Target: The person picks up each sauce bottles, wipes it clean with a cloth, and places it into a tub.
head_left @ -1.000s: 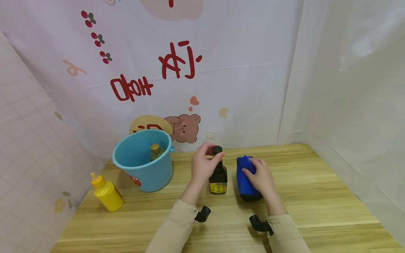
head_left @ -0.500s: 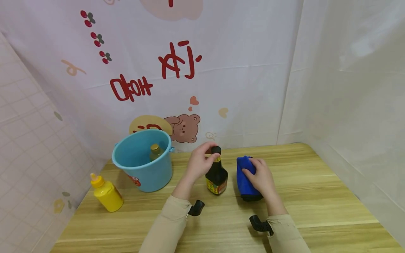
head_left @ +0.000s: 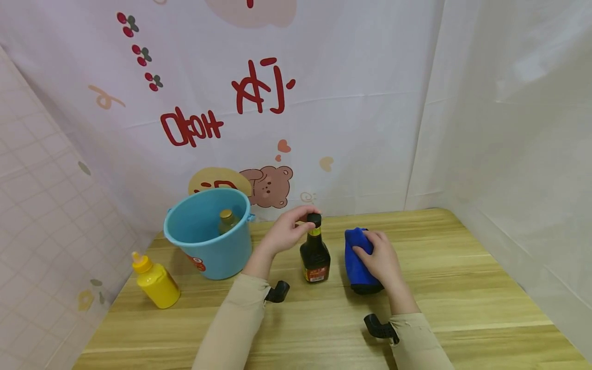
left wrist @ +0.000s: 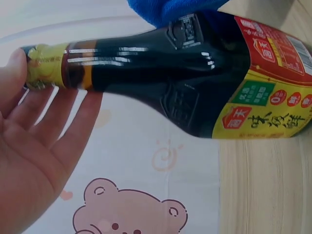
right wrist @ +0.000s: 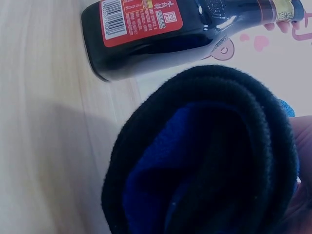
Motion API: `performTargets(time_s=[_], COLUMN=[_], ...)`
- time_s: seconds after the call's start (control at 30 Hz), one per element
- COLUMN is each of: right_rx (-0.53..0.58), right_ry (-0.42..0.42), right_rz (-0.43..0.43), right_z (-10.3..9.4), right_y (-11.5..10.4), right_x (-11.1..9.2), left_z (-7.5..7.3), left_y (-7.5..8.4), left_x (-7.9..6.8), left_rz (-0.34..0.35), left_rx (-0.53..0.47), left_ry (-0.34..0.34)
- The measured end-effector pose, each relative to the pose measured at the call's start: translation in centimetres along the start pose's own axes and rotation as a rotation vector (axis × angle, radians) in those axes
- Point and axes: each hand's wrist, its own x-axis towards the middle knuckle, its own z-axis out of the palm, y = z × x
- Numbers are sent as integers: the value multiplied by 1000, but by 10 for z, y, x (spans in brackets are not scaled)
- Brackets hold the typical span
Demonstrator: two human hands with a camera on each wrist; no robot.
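Note:
A dark soy sauce bottle [head_left: 315, 257] with a black cap stands upright on the wooden table. My left hand [head_left: 288, 231] pinches its cap from above between thumb and fingers. In the left wrist view the bottle [left wrist: 146, 63] shows its yellow and red label, and the left hand [left wrist: 39, 141] has the thumb at the cap and the other fingers by the neck. Just right of the bottle, my right hand [head_left: 383, 259] grips a rolled blue cloth [head_left: 357, 264] with dark edging. The cloth roll [right wrist: 275, 126] fills much of the right wrist view and hides most of that hand.
A light blue bucket [head_left: 224, 259] stands at the back left, with a gold-capped bottle [head_left: 227, 222] inside. Left of it is a yellow squeeze bottle [head_left: 160, 289]. A printed white sheet [head_left: 365, 133] hangs behind the table [head_left: 444, 288].
The soy sauce bottle has turned on the spot, its red label side now facing me. My left wrist and forearm have swung left. The right hand and cloth have stayed put.

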Motion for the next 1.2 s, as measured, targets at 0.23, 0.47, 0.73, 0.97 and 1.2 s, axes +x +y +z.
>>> performTargets(time_s=[0.23, 0.47, 0.73, 0.97, 1.2], right_rx=[6, 32, 100, 114, 136], right_ry=[-8, 2, 52, 66, 94], right_rz=[2, -25, -87, -189, -278], right_z=[1, -1, -10, -17, -14], right_y=[-3, -11, -27, -51, -69], right_x=[0, 0, 1, 5, 16], left_z=[-5, 6, 26, 33, 34], left_y=[-3, -7, -2, -7, -10], left_x=[2, -4, -11, -15, -15], left_rz=[36, 32, 16, -20, -9], left_rx=[-31, -120, -115, -86, -32], left_ry=[-77, 7, 289, 433, 419])
